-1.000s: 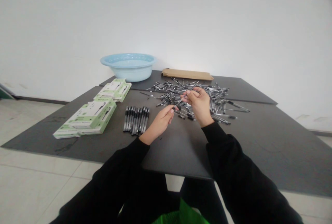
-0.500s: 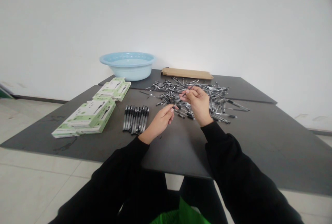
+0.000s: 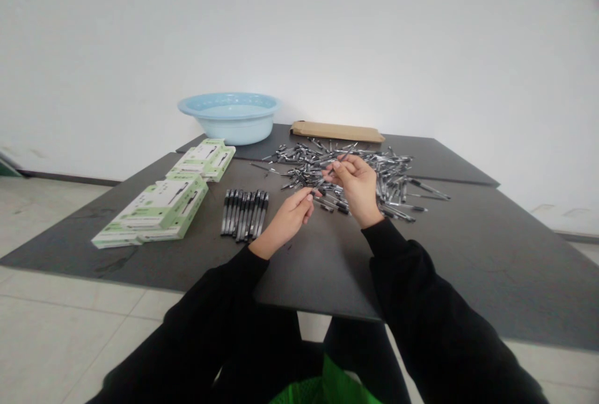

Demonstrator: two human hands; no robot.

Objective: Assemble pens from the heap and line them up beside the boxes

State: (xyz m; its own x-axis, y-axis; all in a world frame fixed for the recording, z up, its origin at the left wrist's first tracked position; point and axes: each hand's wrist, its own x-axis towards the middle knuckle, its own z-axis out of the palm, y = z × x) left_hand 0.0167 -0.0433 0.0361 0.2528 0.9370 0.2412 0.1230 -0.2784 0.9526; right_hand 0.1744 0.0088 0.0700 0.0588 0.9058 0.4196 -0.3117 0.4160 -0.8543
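Observation:
My left hand point(image 3: 291, 214) is closed in a pinch on a small dark pen part point(image 3: 314, 192), mostly hidden by the fingers. Just up and to the right, my right hand point(image 3: 358, 182) pinches a thin dark pen refill point(image 3: 347, 153), held at a slant with its upper end sticking out past the fingers. Both hands hover at the near side of a large loose heap of clear and black pens point(image 3: 299, 154). Left of my left hand lies a neat row of capped pens point(image 3: 244, 214), side by side.
Green and white pen boxes point(image 3: 156, 207) lie stacked on the left of the dark table point(image 3: 444, 267). Behind them stands a light blue basin point(image 3: 236, 126). A flat brown cardboard piece point(image 3: 337, 131) lies at the back, near the white wall point(image 3: 374, 36).
The two hands stay almost in place, still pinching. The refill in my right hand shows slightly more at its upper end. The row of pens and the boxes are unchanged.

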